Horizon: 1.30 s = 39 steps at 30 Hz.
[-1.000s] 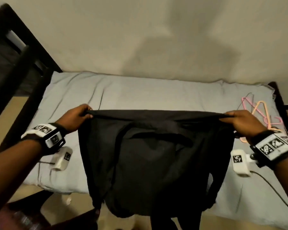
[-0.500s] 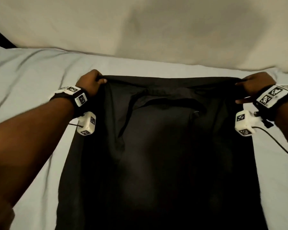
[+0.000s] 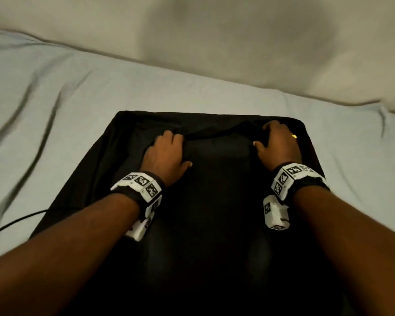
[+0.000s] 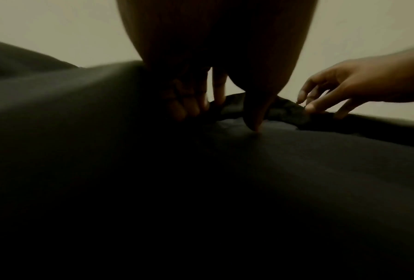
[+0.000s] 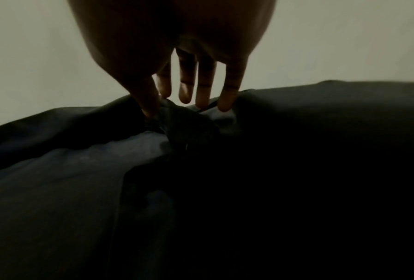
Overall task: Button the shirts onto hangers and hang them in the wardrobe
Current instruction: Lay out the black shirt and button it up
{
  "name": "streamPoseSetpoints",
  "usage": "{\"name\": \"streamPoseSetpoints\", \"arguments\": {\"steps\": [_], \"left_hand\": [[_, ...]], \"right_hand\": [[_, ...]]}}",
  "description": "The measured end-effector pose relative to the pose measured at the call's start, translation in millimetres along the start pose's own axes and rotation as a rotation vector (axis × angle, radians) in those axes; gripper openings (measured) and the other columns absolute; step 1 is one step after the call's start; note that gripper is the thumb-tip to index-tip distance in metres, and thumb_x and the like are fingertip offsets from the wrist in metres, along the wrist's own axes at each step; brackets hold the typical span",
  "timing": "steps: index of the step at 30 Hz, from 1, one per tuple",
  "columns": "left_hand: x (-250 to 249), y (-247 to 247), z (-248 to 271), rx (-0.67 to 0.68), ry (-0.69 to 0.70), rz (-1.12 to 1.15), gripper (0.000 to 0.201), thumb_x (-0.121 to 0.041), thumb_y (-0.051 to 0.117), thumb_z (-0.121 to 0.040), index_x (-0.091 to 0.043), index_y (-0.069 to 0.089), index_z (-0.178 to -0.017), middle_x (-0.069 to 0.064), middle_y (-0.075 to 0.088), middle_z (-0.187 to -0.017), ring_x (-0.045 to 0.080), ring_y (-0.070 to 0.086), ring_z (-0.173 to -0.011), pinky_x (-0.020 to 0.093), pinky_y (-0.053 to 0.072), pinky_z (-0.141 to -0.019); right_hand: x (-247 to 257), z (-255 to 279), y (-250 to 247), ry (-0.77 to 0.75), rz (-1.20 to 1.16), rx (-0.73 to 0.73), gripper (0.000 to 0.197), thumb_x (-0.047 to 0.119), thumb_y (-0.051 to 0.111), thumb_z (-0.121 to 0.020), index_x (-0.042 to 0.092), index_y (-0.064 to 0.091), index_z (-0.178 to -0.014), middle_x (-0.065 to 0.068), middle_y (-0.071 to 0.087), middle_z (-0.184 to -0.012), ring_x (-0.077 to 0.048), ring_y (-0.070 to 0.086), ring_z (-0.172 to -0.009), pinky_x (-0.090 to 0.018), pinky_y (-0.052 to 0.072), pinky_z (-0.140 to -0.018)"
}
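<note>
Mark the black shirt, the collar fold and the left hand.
black shirt [image 3: 214, 224]: head view, on the flat front panel.
collar fold [image 3: 217, 134]: head view, on the raised ridge between the hands.
left hand [image 3: 164, 156]: head view, on the back of the hand.

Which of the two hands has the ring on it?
The right hand, on the right side of the black shirt: a gold ring glints on one finger. The left hand shows no ring.

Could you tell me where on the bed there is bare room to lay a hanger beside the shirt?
Bare sheet lies left of the shirt, with a cable near its front edge, and right of it. The collar area is crowded by both hands.
</note>
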<state>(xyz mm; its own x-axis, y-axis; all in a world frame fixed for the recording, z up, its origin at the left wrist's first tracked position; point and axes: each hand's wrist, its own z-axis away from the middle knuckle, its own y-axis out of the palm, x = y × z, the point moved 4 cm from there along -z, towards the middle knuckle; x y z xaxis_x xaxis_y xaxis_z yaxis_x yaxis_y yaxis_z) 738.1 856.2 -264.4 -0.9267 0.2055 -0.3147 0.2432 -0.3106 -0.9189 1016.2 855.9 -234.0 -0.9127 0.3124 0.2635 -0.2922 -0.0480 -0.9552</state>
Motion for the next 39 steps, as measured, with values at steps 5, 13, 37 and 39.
{"name": "streamPoseSetpoints", "arguments": {"steps": [5, 13, 37, 39], "left_hand": [[21, -11, -27, -0.102, -0.018, -0.122, 0.043, -0.025, 0.068, -0.09, -0.008, 0.047, -0.124, 0.021, 0.047, -0.123, 0.043, 0.052, -0.108, 0.052, 0.048, -0.081], [42, -30, -54, 0.111, -0.046, 0.186, 0.015, -0.011, 0.061, -0.097, -0.014, 0.064, -0.111, 0.015, 0.068, -0.109, 0.037, 0.064, -0.104, 0.04, 0.047, -0.089], [49, -68, -62, 0.194, -0.321, 1.039, 0.008, -0.023, 0.049, -0.107, -0.015, 0.048, -0.103, 0.009, 0.07, -0.071, 0.022, 0.07, -0.06, 0.031, 0.056, -0.057], [47, -63, -58, 0.309, -0.328, 1.11, 0.009, -0.027, 0.044, -0.109, -0.018, 0.043, -0.109, 0.019, 0.073, -0.099, 0.028, 0.072, -0.08, 0.037, 0.061, -0.072]], "right_hand": [[-11, -16, 3, 0.045, -0.134, 0.048, 0.012, 0.019, 0.06, -0.095, 0.018, 0.063, -0.107, -0.013, 0.069, -0.107, -0.035, 0.063, -0.102, -0.039, 0.05, -0.089], [-19, -30, -4, -0.065, -0.176, 0.103, 0.012, 0.022, 0.061, -0.097, 0.016, 0.071, -0.101, -0.01, 0.071, -0.1, -0.03, 0.064, -0.098, -0.034, 0.046, -0.087], [5, -29, -20, 0.076, 0.027, 0.02, 0.028, 0.035, 0.065, -0.089, 0.021, 0.066, -0.113, -0.014, 0.067, -0.119, -0.04, 0.059, -0.114, -0.046, 0.043, -0.099], [32, -13, -20, 0.021, 0.069, -0.078, 0.034, 0.035, 0.062, -0.09, 0.02, 0.061, -0.121, -0.015, 0.063, -0.124, -0.04, 0.055, -0.119, -0.048, 0.039, -0.101]]}}
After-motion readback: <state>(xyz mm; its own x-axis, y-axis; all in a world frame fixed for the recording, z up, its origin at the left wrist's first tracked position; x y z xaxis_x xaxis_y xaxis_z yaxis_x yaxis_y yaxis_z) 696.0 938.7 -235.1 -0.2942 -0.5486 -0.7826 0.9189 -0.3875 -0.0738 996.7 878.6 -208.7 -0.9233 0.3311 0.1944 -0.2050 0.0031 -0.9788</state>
